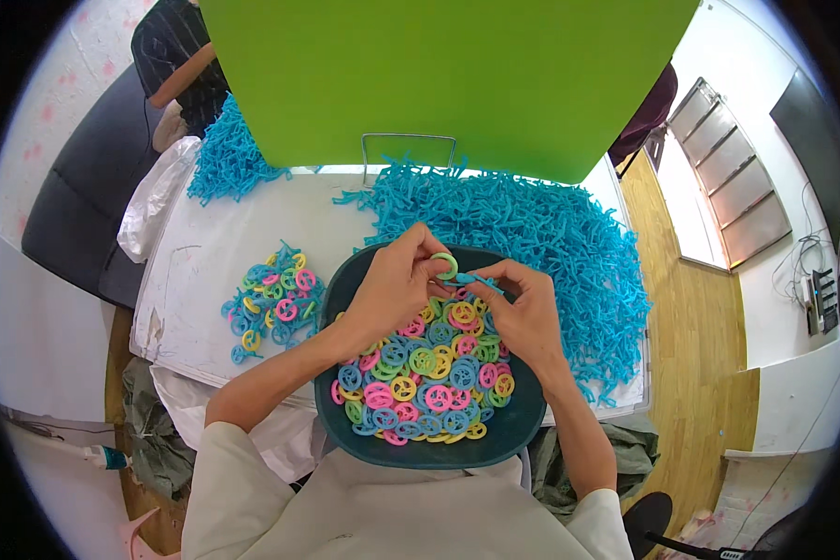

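left hand (397,280) pinches a green ring (445,265) above the dark bowl (513,425); right hand (523,303) grips a blue strip (476,279) touching it. best to hold the ring steady and close over the bowl.

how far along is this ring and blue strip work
Looks early on. Done: a small heap of coloured rings with blue parts lies on the table. In hand: the left hand holds a green ring, the right hand a blue piece. Left: a full bowl of rings and a big blue pile.
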Demonstrator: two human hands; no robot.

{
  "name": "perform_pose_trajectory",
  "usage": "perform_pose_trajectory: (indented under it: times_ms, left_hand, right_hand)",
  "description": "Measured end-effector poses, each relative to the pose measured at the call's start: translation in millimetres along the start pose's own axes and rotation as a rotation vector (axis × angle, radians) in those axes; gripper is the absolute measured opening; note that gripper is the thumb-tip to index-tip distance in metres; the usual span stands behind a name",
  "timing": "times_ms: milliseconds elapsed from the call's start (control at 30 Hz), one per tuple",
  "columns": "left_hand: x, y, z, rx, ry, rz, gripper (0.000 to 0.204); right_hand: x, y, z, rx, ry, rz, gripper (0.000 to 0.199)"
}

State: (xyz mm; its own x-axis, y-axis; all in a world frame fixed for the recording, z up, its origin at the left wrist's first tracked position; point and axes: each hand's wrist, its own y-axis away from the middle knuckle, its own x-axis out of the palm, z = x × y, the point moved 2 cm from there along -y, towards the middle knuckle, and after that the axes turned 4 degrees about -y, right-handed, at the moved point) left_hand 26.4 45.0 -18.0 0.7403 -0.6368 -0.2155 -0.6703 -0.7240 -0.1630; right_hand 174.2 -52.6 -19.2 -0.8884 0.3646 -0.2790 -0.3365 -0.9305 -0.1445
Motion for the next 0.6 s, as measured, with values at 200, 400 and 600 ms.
perform_pose_trajectory:
  times_ms: [200,400,600]
  left_hand:
    - [0,-1,5,-0.29,0.221,0.042,0.003]
    - [4,2,-10,-0.045,0.024,0.032,0.005]
    - [5,4,-8,0.032,0.086,-0.023,0.02]
  right_hand:
    - [2,2,11,-0.115,0.103,-0.019,0.009]
    - [-2,-5,-9,0.092,-0.167,-0.007,0.011]
    - [-5,-3,-8,0.303,-0.515,0.068,0.019]
